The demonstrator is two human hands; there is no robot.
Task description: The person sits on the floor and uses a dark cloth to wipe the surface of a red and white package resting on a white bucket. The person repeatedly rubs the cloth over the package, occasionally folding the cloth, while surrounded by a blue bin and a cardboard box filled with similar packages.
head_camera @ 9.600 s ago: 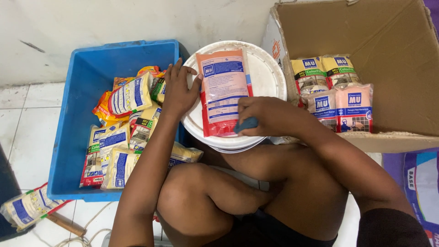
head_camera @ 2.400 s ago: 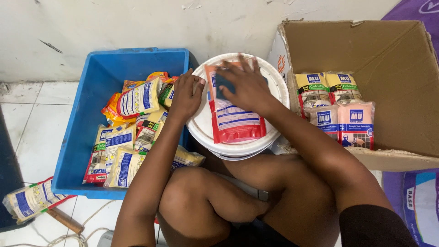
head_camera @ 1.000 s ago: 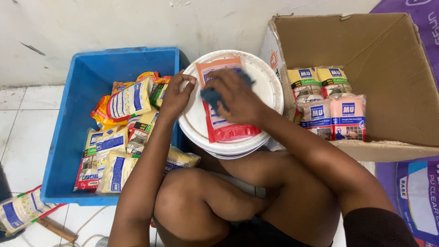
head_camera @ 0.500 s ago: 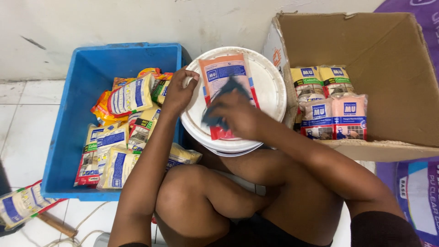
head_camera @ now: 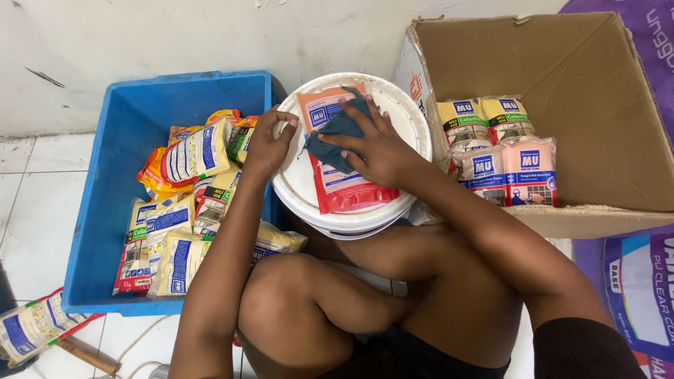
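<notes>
A pink-orange sachet packet lies flat on the lid of a white bucket between my knees. My right hand presses a dark blue-grey cloth onto the upper part of the packet. My left hand rests on the bucket's left rim, fingers curled over the edge and touching the lid. The cloth hides part of the packet's label.
A blue plastic crate at left holds several yellow, white and orange packets. An open cardboard box at right holds several upright packets. A loose packet lies on the tiled floor at bottom left. A purple sack sits at bottom right.
My right hand with the cloth has moved up the packet, from its lower middle toward its top. The left hand has stayed on the bucket rim.
</notes>
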